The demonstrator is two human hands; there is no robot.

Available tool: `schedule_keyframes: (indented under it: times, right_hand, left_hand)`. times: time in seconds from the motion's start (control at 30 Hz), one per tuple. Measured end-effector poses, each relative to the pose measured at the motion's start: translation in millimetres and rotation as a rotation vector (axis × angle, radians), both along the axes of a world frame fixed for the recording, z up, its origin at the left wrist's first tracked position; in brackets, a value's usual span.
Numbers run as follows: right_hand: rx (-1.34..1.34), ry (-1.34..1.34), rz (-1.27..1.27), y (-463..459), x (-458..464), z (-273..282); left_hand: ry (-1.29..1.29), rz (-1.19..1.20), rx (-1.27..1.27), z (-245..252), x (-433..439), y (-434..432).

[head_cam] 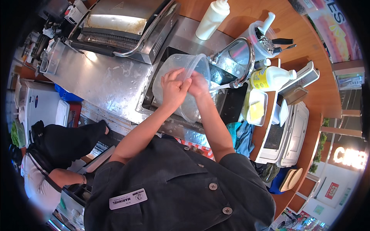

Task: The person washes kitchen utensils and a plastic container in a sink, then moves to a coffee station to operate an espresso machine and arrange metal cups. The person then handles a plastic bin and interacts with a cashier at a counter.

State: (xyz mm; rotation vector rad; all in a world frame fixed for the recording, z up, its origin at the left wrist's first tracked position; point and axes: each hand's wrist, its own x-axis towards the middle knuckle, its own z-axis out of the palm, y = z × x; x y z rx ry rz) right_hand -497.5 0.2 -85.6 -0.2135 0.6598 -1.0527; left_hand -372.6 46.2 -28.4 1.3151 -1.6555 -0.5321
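Over a sink (228,95), a large clear plastic tub (170,65) lies tilted on its side, its round mouth turned towards the faucet. My left hand (175,89) grips the tub's rim, thumb raised along it. Inside the mouth, close to the rim, is my right hand (199,83), slightly blurred; its fingers show through the plastic and their exact hold is unclear. A chrome gooseneck faucet (250,65) stands to the right, and a white stream or spout end reaches from it towards my right wrist.
A contact grill (115,29) stands upper left on the wet steel counter (101,78). Behind the sink are a white squeeze bottle (212,20) and a utensil tub (254,37). To the right are a yellow-labelled jug (271,78) and a sponge tray (257,108). Another person (46,179) bends at lower left.
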Motion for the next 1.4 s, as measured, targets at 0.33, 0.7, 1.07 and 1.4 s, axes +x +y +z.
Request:
schedule_keyframes:
  times: [0.33, 0.7, 1.07, 1.4]
  right_hand:
    - [-0.013, 1.137, 0.277, 9, -84, -219]
    - [0.125, 0.374, 0.416, 113, -20, -113]
    - [-0.02, 0.033, -0.002, 105, -10, 44]
    - [-0.145, -0.09, -0.321, 146, -61, 39]
  left_hand:
    - [-0.117, -0.073, 0.086, 1, 14, 10]
    - [0.132, 0.017, 0.038, -3, -6, 16]
    - [-0.359, -0.16, -0.038, 35, -32, 49]
    - [-0.315, -0.614, -0.127, 49, -45, 45]
